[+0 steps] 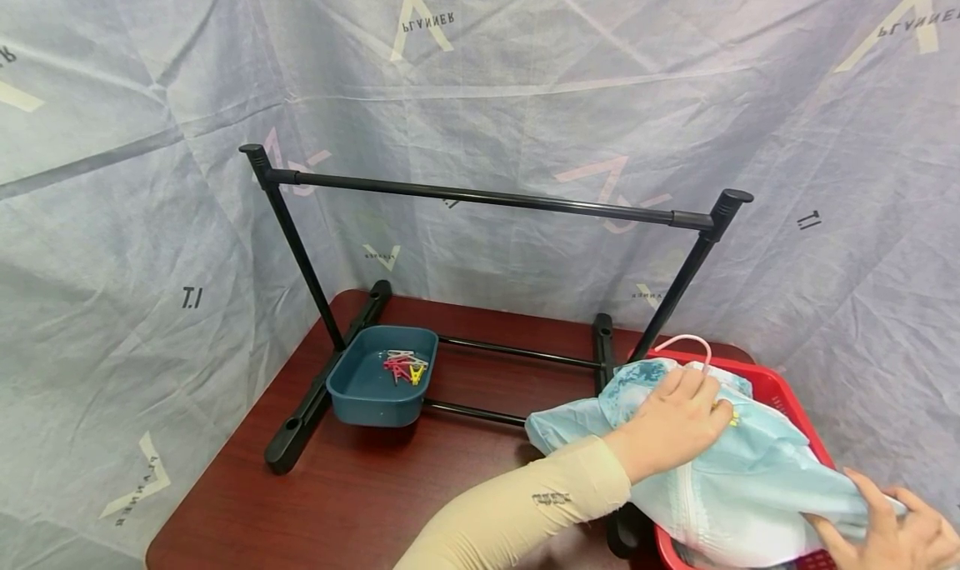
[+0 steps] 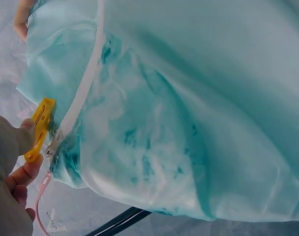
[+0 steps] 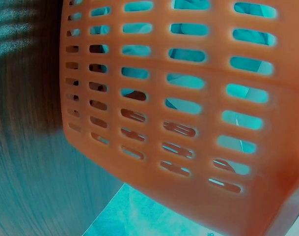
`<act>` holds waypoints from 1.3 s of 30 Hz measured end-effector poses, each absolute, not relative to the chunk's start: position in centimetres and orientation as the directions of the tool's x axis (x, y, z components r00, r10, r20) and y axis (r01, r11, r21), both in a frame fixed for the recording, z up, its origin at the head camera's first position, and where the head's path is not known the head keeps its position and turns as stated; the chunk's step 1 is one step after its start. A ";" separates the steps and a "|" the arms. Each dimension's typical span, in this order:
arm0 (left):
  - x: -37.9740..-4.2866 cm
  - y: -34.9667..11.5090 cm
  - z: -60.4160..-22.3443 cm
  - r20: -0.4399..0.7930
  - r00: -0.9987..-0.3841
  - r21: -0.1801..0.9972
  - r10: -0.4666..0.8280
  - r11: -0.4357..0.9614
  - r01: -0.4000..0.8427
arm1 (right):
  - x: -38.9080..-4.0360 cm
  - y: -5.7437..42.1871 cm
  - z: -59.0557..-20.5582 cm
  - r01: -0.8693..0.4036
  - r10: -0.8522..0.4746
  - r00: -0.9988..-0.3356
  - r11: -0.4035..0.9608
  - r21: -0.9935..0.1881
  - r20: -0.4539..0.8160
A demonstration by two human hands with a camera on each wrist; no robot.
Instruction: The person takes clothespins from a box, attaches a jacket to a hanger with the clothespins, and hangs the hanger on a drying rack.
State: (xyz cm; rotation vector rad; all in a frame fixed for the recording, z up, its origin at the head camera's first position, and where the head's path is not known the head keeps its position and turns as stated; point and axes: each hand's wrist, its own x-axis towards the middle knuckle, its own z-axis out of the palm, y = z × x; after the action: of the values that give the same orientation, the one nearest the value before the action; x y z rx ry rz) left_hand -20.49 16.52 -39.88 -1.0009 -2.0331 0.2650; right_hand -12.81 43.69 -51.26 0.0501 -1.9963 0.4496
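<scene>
A light blue jacket (image 1: 757, 470) with a white zipper lies over the red basket (image 1: 780, 395), a pink hanger (image 1: 693, 338) hook rising from its collar. My left hand (image 1: 671, 420) is at the collar. In the left wrist view, thumb and finger of that hand (image 2: 14, 157) pinch a yellow clothespin (image 2: 41, 129) beside the zipper top and the hook. At the basket's right side, my right hand (image 1: 892, 528) grips a gathered end of the jacket between thumb and fingers. The right wrist view shows the slotted basket wall (image 3: 149, 108), not the hand.
A black clothes rack (image 1: 480, 195) stands on the dark red table (image 1: 247, 487). A blue bin (image 1: 375, 407) at its left foot holds several small clothespins (image 1: 405, 366), pink, white and yellow. Grey printed sheeting (image 1: 525, 120) hangs behind.
</scene>
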 end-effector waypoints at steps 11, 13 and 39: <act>-20.4 16.7 -40.1 0.630 -0.306 -0.523 0.714 0.681 0.512 | -12.6 44.3 -51.5 -0.207 0.152 -0.525 0.931 -0.300 0.837; -20.4 16.7 -40.1 0.638 -0.299 -0.523 0.709 0.685 0.508 | -12.5 44.1 -51.3 -0.191 0.170 -0.548 0.928 -0.320 0.819; -20.5 16.2 -40.2 0.614 -0.390 -0.363 0.686 0.685 0.632 | -12.7 43.9 -51.6 -0.196 0.192 -0.508 0.924 -0.329 0.840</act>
State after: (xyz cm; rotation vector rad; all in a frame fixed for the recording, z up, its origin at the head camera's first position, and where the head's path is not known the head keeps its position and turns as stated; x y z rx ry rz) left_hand -20.50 16.17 -40.17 -1.0074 -2.1220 0.0897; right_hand -12.70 43.86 -51.65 0.0030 -2.0495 0.4735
